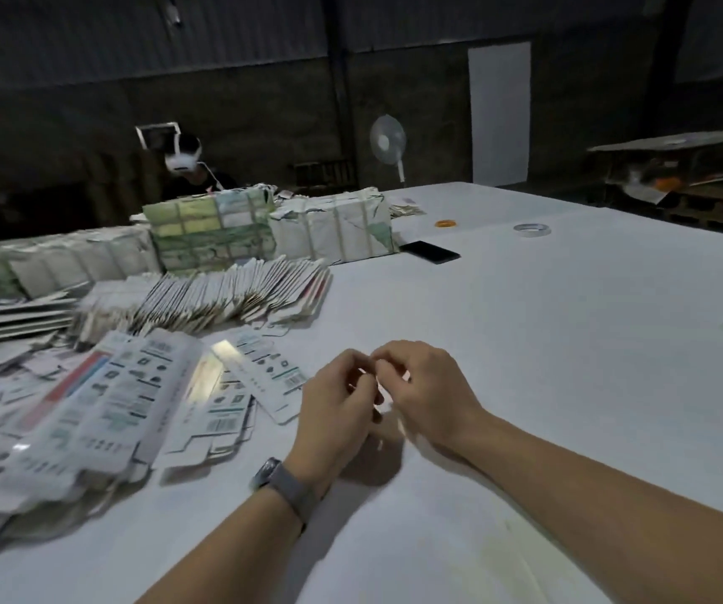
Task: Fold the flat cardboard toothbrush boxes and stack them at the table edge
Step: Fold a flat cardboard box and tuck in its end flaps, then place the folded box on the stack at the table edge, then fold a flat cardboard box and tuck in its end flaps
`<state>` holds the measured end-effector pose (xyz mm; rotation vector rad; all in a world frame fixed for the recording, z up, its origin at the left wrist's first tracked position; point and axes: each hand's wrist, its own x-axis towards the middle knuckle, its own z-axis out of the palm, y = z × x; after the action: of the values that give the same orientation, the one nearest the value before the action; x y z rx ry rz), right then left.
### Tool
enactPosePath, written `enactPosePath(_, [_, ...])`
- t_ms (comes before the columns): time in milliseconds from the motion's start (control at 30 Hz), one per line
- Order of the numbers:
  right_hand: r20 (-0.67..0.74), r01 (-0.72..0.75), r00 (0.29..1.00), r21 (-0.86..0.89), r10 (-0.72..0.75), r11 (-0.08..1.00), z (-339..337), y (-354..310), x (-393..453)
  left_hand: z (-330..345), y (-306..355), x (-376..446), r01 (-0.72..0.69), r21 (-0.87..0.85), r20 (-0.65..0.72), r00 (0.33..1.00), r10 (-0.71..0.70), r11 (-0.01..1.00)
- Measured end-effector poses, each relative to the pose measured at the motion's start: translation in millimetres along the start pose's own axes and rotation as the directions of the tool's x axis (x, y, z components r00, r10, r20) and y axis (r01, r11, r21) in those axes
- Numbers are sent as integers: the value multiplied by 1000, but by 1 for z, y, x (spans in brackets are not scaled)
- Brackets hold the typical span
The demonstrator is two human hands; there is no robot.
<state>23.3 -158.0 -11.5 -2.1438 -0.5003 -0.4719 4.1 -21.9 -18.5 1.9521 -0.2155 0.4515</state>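
Note:
My left hand and my right hand meet above the middle of the white table, fingers curled toward each other. Between them shows a small white piece of cardboard, pinched by both hands and mostly hidden. A grey watch sits on my left wrist. To the left lies a loose heap of flat printed toothbrush boxes. Behind the heap a long row of flat boxes leans like fanned cards.
Tied bundles of boxes stand at the back of the table, with a black phone, a tape roll and an orange ring nearby. A person with a headset sits behind the bundles. A fan stands farther back.

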Motion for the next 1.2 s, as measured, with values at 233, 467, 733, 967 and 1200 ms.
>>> enactPosePath(233, [13,32,999,77,-33,997,5,10,-1,-46,-25,24,108,755,-154,988,14,647])
enactPosePath(467, [54,36,998,116,-43,993,5,11,-1,-56,-37,33,232,772,-143,970,-195,592])
enactPosePath(733, [56,43,997,117,-49,992,6,12,0,-51,-30,31,225,842,-113,963,-246,490])
enactPosePath(967, [53,55,997,126,-62,990,8,12,0,-53,-28,31,209,842,-135,974,-180,498])
enactPosePath(1200, [31,70,997,135,-75,988,8,12,0,-57,-21,27,102,869,-50,992,-120,485])
